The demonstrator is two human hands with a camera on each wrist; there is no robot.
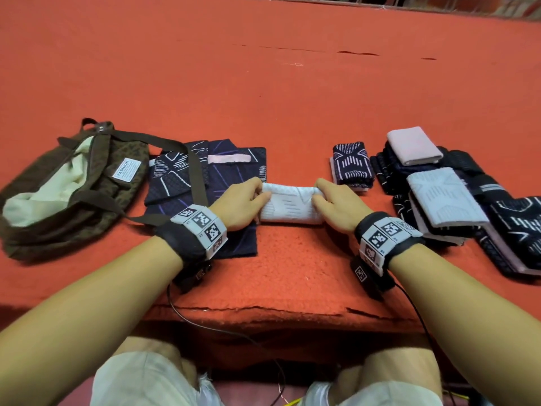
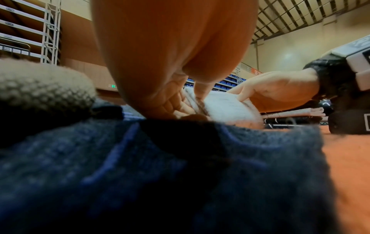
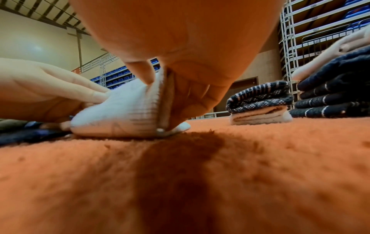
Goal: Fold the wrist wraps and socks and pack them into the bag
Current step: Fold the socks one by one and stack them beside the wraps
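Carpet (image 1: 292,98), orange, fills the frame. Brown bag (image 1: 73,186) lies open at left, its strap over dark patterned cloths (image 1: 228,171). Folded stacks (image 1: 439,186) crowd the right edge, one small dark fold (image 1: 352,165) just beside them. At centre, the white wrap (image 1: 288,208) rests on the carpet; left hand (image 1: 243,203) and right hand (image 1: 336,205) each have their grip clamped on one end.

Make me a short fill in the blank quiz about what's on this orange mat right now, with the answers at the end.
1. Both hands grip the ends of a folded ____ sock.
2. The brown bag lies to the person's ____.
3. The bag's strap lies across a dark ____ cloth.
4. The left hand and right hand rest on the ____ mat.

Answers: white; left; navy; orange
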